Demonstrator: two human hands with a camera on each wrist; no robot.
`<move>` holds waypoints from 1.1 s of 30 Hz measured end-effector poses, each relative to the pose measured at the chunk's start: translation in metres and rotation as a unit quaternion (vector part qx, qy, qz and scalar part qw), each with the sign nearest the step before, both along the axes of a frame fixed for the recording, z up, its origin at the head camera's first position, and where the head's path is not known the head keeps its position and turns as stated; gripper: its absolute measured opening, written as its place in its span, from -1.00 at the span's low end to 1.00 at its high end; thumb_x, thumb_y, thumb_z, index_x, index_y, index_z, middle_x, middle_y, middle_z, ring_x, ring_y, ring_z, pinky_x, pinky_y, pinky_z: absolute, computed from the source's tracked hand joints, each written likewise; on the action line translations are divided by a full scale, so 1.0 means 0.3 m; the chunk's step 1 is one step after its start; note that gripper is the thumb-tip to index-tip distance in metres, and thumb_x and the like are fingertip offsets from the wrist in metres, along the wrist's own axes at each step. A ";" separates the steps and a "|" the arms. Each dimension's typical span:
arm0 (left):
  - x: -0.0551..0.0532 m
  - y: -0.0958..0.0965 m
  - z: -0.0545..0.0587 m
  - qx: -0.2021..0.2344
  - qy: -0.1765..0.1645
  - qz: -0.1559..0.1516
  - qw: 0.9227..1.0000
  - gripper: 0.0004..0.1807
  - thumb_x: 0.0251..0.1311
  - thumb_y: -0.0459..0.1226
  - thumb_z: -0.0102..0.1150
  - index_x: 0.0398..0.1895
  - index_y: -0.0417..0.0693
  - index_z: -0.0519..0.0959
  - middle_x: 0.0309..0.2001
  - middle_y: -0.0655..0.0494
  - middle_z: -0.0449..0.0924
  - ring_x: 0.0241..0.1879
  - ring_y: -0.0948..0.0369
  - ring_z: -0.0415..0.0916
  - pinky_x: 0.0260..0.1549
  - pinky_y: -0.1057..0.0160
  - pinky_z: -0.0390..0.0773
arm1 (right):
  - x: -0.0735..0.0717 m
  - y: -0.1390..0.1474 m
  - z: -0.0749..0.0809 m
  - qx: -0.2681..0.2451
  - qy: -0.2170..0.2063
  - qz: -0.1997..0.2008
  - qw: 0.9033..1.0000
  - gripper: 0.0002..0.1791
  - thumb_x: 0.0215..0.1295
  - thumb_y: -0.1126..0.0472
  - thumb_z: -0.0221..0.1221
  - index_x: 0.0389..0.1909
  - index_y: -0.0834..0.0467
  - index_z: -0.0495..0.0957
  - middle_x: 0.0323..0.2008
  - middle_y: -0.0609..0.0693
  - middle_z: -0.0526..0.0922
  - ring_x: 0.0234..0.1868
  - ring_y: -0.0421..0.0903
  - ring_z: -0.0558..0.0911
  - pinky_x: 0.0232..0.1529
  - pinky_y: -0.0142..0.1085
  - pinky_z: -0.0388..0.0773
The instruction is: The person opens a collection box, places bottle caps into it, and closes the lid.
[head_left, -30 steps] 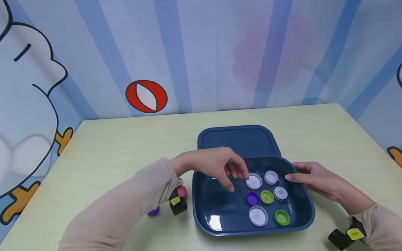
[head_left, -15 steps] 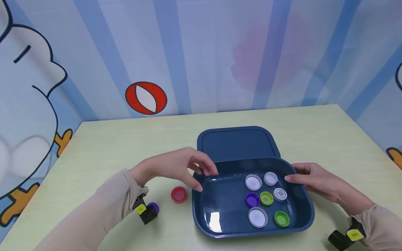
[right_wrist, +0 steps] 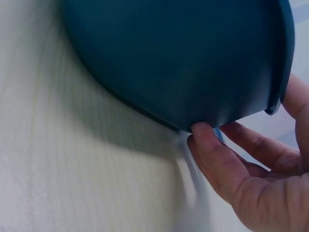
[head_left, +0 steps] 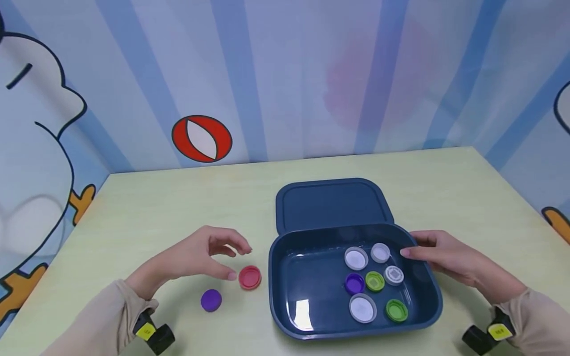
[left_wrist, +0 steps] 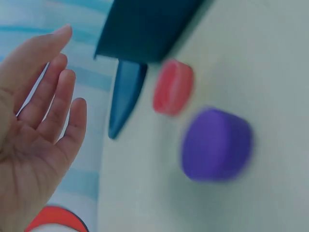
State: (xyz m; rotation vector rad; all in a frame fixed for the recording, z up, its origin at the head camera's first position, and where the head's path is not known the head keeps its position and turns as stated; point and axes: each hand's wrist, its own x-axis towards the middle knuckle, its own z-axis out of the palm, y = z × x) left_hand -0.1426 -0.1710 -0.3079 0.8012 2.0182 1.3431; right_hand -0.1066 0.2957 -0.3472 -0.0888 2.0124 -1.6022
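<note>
My left hand hovers over the table left of the blue plastic box, holding nothing, thumb and fingers apart. Just by its thumb lies a red bottle cap, and nearer to me a purple bottle cap. In the left wrist view, the purple cap and red cap are blurred and the hand is visibly empty. My right hand grips the right wall of the blue box, thumb over the rim. In the right wrist view, fingers touch the box's underside.
Inside the box, toward its right half, lie several bottle caps: white ones, green ones and a purple one. A blue lid lies flat behind the box. A patterned curtain stands behind the table.
My left hand has moved left, from above the box to beside the red cap, uncovering the red and purple caps on the table. The right hand stays on the box.
</note>
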 end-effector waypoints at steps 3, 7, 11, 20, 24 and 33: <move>0.024 -0.054 -0.035 -0.016 -0.010 0.015 1.000 -0.56 0.00 -0.41 0.31 0.01 -0.29 0.49 0.01 -0.22 0.49 0.05 -0.15 0.38 0.10 -0.08 0.36 | -0.001 0.000 0.000 0.011 0.000 -0.006 1.000 -0.32 0.34 0.16 0.06 0.30 0.49 0.08 -0.03 0.11 0.55 -0.12 -0.10 0.58 -0.07 -0.23 0.56; 0.056 -0.113 -0.078 -0.037 -0.022 0.031 0.999 -0.57 0.00 -0.38 0.32 0.00 -0.26 0.51 0.01 -0.16 0.51 0.04 -0.03 0.41 0.06 0.18 0.43 | -0.003 -0.003 0.003 0.014 0.000 -0.007 1.000 -0.32 0.34 0.16 0.07 0.30 0.50 0.08 -0.02 0.11 0.55 -0.12 -0.09 0.57 -0.07 -0.24 0.56; 0.078 -0.149 -0.112 -0.044 -0.022 0.051 0.998 -0.57 -0.03 -0.35 0.36 -0.03 -0.22 0.53 -0.02 -0.12 0.53 -0.02 0.06 0.43 -0.07 0.29 0.47 | -0.001 -0.001 0.006 0.007 -0.001 -0.007 1.000 -0.33 0.34 0.17 0.07 0.29 0.51 0.09 -0.05 0.10 0.56 -0.13 -0.10 0.58 -0.08 -0.25 0.56; 0.106 -0.185 -0.168 -0.063 0.036 0.035 0.997 -0.54 -0.12 -0.26 0.44 -0.07 -0.03 0.56 -0.08 0.06 0.57 -0.16 0.18 0.46 -0.16 0.36 0.47 | 0.001 -0.001 0.009 -0.001 -0.001 -0.003 1.000 -0.33 0.35 0.19 0.06 0.29 0.52 0.06 -0.04 0.10 0.57 -0.13 -0.10 0.59 -0.07 -0.25 0.56; 0.111 -0.183 -0.177 -0.077 0.059 0.012 0.995 -0.54 -0.12 -0.22 0.44 -0.06 0.06 0.56 -0.06 0.15 0.55 -0.13 0.21 0.44 -0.14 0.36 0.45 | 0.000 -0.001 0.008 0.000 -0.001 -0.006 1.000 -0.32 0.34 0.18 0.06 0.30 0.51 0.06 -0.04 0.10 0.56 -0.12 -0.10 0.59 -0.07 -0.24 0.56; 0.115 -0.179 -0.181 -0.088 0.076 -0.002 0.993 -0.58 -0.11 -0.27 0.42 -0.09 0.11 0.59 -0.07 0.19 0.56 -0.12 0.22 0.44 -0.16 0.36 0.46 | 0.002 0.000 0.006 -0.001 -0.002 -0.008 1.000 -0.32 0.34 0.19 0.07 0.30 0.51 0.07 -0.05 0.09 0.56 -0.13 -0.10 0.58 -0.08 -0.24 0.56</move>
